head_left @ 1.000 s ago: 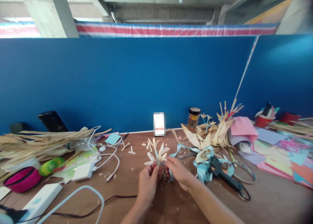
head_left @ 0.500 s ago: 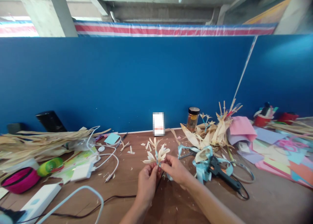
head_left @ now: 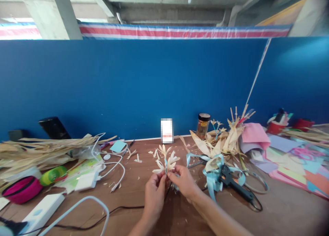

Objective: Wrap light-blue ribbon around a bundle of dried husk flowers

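Note:
Both hands meet at the middle of the table around a small spray of pale husk flowers (head_left: 170, 161) with a light-blue wrapped stem. My left hand (head_left: 155, 191) is closed, thumb and fingers pinching the base of the stem. From the other side my right hand (head_left: 183, 183) pinches the same stem just below the petals. The lower end of the stem is hidden by the fingers. To the right lie crumpled light-blue ribbon (head_left: 212, 181) and a black glue gun (head_left: 235, 184).
A brown table (head_left: 123, 219) carries husk scraps. Dried husks (head_left: 231, 140) and a lidded jar (head_left: 203, 126) stand back right, coloured papers (head_left: 295, 174) far right. On the left are white cables (head_left: 122, 167), a power strip (head_left: 42, 213) and a pink pouch (head_left: 22, 189). A blue partition (head_left: 164, 81) rises behind.
The flower spray has turned slightly and shifted a little to the right between my fingers. Both hands keep their pinch on the stem.

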### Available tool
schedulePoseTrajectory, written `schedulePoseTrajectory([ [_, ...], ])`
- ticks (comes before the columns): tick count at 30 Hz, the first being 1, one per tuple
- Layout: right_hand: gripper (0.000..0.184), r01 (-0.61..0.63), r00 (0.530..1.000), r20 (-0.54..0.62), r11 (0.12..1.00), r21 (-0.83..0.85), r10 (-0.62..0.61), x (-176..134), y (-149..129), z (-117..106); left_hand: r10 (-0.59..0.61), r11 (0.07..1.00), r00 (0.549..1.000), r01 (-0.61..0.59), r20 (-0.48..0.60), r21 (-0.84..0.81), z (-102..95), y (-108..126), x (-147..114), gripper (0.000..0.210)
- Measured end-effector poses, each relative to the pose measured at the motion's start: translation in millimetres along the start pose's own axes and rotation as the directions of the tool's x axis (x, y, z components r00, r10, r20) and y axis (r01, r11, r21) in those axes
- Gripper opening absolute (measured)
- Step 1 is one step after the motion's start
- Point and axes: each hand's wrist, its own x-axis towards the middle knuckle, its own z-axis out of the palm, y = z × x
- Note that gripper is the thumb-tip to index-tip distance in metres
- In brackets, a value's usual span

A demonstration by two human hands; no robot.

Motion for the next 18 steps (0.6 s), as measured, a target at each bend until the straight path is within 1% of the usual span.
schedulePoseTrajectory([
  [3,0.017,-0.008,1.0,-0.009,1.0,0.024,0.008,0,0,0,-0.022,0.998,0.999,0.023,0.023,-0.06,0.5,-2,0,0.023],
  [7,0.015,-0.013,1.0,0.007,0.998,0.055,0.013,1,2,0,-0.074,0.986,0.996,0.079,0.042,-0.144,0.6,-5,0,0.024],
  [11,0.012,-0.003,1.0,0.006,1.0,0.03,0.003,3,9,-1,-0.107,0.969,0.992,0.121,0.073,-0.215,-0.4,-10,1,0.024],
  [16,0.011,0.043,0.999,-0.014,0.997,-0.06,-0.044,4,12,-2,-0.123,0.971,0.991,0.13,0.049,-0.199,-3.4,-16,5,0.026],
  [18,0.011,0.047,0.999,-0.011,0.996,-0.08,-0.048,4,11,-2,-0.141,0.97,0.988,0.15,0.057,-0.193,-4.3,-15,6,0.028],
])
